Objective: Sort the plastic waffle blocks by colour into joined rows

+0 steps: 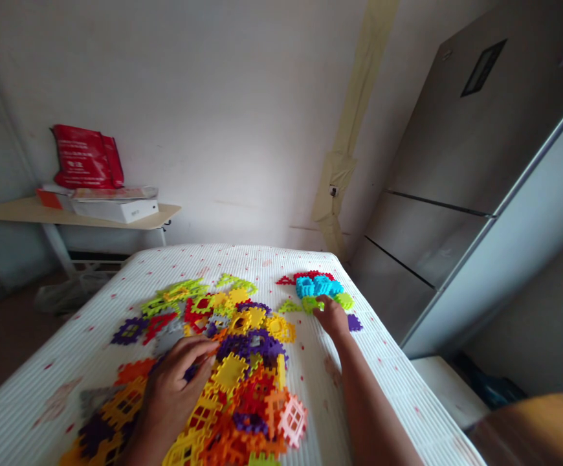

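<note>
Toothed plastic building pieces lie in a big mixed pile, with yellow (pixel 230 372), purple (pixel 235 347), orange and red ones among them. Over the left part of this pile is my left hand (pixel 175 383), its thumb and fingers bent but apart. Its fingertips are close to a small orange piece (pixel 219 334), and I see nothing held. My right hand (pixel 332 317) reaches to the smaller group at the right, its fingers closed on a light green piece (pixel 312 304). Behind it are stacked turquoise pieces (pixel 321 285) and red pieces (pixel 310 275); a purple piece (pixel 354 321) lies beside the wrist.
A white quilted cloth with red dots (pixel 281 259) covers the table. Lime green pieces (pixel 177 294) lie at the pile's far left. To the right stands a grey refrigerator (pixel 422 213). A side table (pixel 10 213) carries a red bag (pixel 85 158) and a white box (pixel 116 208).
</note>
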Tool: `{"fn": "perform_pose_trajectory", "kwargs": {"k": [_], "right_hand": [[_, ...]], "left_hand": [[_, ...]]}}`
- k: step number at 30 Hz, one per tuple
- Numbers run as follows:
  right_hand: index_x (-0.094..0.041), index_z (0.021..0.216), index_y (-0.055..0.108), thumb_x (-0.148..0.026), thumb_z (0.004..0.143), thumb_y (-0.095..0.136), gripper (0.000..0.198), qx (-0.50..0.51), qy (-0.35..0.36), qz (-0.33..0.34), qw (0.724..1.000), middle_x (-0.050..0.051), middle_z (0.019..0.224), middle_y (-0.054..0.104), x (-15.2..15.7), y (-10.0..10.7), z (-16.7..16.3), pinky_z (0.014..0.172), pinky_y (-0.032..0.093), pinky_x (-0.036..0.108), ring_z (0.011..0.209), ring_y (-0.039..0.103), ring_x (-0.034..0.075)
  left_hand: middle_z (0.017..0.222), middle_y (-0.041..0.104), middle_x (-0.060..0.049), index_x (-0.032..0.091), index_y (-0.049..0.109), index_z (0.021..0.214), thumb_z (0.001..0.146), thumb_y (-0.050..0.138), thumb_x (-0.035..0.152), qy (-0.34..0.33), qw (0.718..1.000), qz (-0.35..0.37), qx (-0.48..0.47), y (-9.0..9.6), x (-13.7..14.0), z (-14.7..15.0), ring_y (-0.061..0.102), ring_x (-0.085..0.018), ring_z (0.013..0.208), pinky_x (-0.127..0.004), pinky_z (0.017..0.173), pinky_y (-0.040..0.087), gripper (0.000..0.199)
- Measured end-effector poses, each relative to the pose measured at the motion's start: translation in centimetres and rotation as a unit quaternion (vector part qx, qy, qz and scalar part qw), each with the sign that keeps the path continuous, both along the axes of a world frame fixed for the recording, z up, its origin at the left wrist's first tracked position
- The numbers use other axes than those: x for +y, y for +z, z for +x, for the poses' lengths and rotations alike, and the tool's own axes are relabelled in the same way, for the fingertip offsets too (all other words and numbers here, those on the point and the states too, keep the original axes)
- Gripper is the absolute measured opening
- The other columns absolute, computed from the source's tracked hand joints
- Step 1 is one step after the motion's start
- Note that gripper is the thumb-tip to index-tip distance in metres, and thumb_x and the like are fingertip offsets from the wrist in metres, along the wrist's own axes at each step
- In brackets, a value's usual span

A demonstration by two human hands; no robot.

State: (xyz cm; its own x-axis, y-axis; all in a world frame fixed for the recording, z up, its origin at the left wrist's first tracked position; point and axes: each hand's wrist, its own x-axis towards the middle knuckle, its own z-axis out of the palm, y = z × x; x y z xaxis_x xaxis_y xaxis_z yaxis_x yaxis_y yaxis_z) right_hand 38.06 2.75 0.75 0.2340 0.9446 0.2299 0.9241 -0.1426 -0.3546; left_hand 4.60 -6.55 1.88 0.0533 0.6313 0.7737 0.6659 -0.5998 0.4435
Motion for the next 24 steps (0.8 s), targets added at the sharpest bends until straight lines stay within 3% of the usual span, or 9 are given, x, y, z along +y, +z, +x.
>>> {"fn": "perform_pose_trajectory", "kwargs": {"k": [24], "right_hand": [[-0.02, 0.113, 0.061, -0.021, 0.08, 0.052, 0.035, -0.023, 0.01, -0.007, 1.0, 0.007, 0.109, 0.067, 0.2, -0.71, -0.07, 0.078, 0.046, 0.027, 0.096, 0.063, 0.021]], "left_hand": [[0.084, 0.067, -0.001, 0.024, 0.065, 0.083, 0.079, 0.054, 0.022, 0.0, 1.0, -0.011, -0.008, 0.0, -0.07, 0.07, 0.065, -0.015, 0.078, -0.025, 0.073, 0.053, 0.011]]}}
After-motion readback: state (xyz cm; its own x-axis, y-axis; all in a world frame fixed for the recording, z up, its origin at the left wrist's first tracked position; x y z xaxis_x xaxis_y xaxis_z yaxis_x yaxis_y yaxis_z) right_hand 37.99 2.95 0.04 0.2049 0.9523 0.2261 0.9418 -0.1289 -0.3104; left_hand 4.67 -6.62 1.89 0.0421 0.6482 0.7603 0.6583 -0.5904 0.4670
